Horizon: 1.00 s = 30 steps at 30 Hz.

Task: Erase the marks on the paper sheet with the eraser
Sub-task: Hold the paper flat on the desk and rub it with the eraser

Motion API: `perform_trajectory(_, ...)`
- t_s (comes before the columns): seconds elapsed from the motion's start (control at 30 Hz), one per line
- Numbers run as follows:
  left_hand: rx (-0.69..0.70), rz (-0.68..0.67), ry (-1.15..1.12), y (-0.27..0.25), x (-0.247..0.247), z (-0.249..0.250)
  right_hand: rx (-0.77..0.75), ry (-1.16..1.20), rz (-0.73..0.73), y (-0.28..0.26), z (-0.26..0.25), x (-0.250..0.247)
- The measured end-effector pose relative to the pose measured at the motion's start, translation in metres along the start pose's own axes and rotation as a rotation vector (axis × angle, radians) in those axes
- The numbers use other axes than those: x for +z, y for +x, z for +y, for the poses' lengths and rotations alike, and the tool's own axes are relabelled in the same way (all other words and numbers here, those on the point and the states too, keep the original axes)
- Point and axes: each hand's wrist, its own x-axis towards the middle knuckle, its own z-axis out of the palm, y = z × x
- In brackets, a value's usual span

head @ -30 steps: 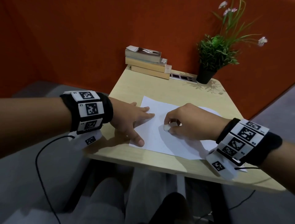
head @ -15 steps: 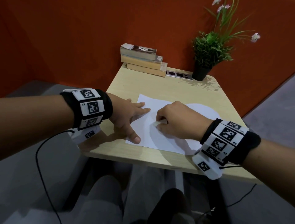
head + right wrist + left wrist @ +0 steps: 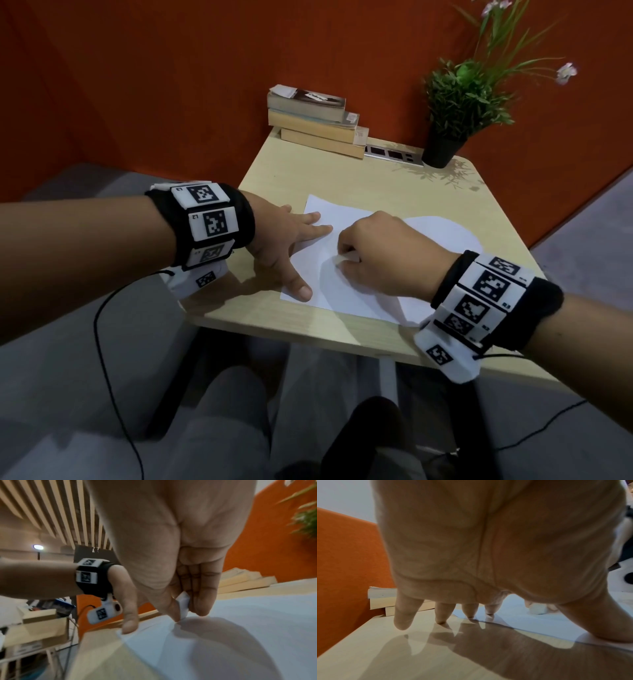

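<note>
Two hands: right hand (image 3: 383, 255) pinches eraser (image 3: 183, 605); "L2" marks left wristband (image 3: 209, 224).

The pale wooden surface (image 3: 394, 185) carried a white paper sheet (image 3: 346, 294) directly beneath both hands. Beyond the hands, along the far edge, lay a stack of books (image 3: 318, 123), a socket strip (image 3: 394, 154) just beside it, and a potted plant (image 3: 445, 147) at the right corner.
</note>
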Motion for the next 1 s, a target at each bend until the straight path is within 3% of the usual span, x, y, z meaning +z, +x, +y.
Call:
perform_trajectory(0.07,-0.002,-0.008,-0.012,-0.001,0.0,0.0,-0.032,0.007,-0.015,-0.002,-0.006,0.001)
perform_trajectory(0.2,0.003,-0.01,-0.004,-0.001,0.0,-0.001,0.06,0.009,0.013,0.005,0.007,-0.003)
perform_trajectory(0.37,0.002,-0.004,0.008,0.0,0.0,0.0,-0.039,-0.018,-0.003,0.002,-0.008,0.002)
perform_trajectory(0.53,0.001,-0.01,0.005,0.001,0.0,-0.001,0.036,-0.038,0.017,0.01,0.006,0.0)
perform_trajectory(0.67,-0.002,-0.003,0.0,0.001,0.001,0.0,-0.04,-0.029,-0.009,0.002,-0.007,0.001)
perform_trajectory(0.8,-0.004,-0.006,-0.001,-0.001,0.0,0.0,0.044,-0.019,0.004,0.007,0.005,-0.004)
perform_trajectory(1.0,-0.004,-0.005,0.008,-0.002,-0.001,0.002,-0.021,-0.026,-0.04,0.001,-0.009,-0.002)
